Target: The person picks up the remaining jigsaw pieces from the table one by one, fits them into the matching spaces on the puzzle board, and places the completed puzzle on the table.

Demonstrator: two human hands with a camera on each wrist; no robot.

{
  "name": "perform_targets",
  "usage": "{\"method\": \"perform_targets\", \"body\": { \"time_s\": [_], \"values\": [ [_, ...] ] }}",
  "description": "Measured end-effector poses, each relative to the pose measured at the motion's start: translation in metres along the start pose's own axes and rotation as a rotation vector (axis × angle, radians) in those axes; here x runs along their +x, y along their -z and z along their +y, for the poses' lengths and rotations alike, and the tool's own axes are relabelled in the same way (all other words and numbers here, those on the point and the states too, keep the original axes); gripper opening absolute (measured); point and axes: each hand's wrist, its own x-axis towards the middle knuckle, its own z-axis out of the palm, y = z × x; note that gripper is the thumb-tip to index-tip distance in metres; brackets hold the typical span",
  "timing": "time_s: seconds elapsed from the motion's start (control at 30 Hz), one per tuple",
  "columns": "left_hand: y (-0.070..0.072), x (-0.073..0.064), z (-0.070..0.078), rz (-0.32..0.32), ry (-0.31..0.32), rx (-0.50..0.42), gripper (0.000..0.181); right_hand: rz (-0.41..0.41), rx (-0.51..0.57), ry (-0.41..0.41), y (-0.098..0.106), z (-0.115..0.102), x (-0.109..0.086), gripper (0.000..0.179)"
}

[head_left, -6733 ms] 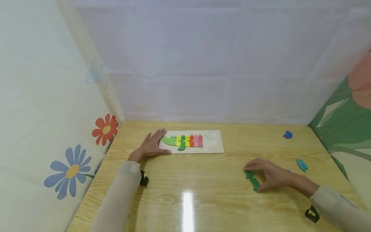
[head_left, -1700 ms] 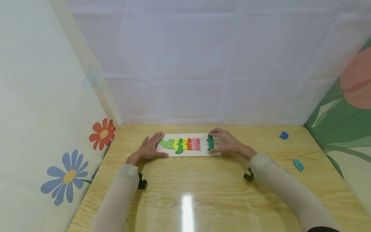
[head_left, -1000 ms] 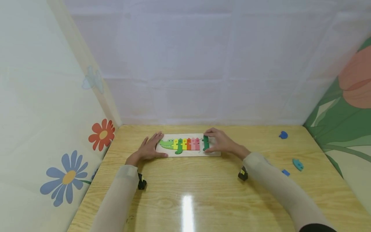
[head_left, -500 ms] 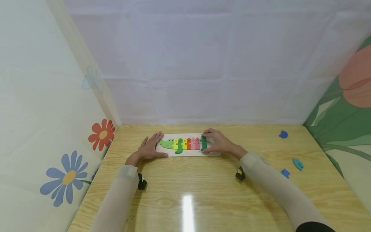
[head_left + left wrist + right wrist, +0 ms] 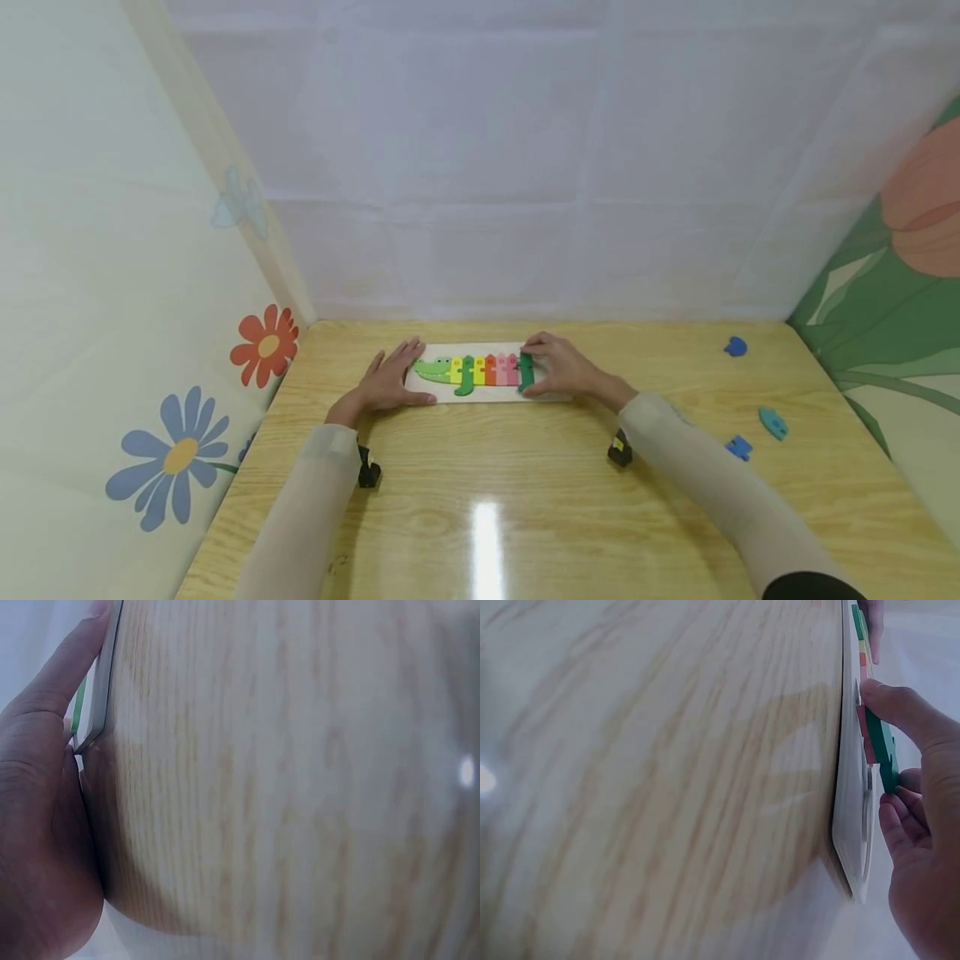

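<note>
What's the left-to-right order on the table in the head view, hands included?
Left hand, green crocodile head, first yellow piece, green leg piece, second yellow piece, orange-red piece, first pink piece, second pink piece, dark green piece, right hand, teal piece.

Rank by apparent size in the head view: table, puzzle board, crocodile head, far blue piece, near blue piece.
1. table
2. puzzle board
3. crocodile head
4. far blue piece and near blue piece: look alike, not ranked
</note>
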Motion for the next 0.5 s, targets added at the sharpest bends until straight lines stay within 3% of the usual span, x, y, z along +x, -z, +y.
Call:
{"method": "perform_targets", "body": {
  "time_s": [0.5],
  "values": [
    [-0.007, 0.007, -0.014, 0.001, 0.003, 0.007, 0.123, -0.015, -0.032, -0.001, -0.004, -0.002, 0.002, 0.090]
  ]
}}
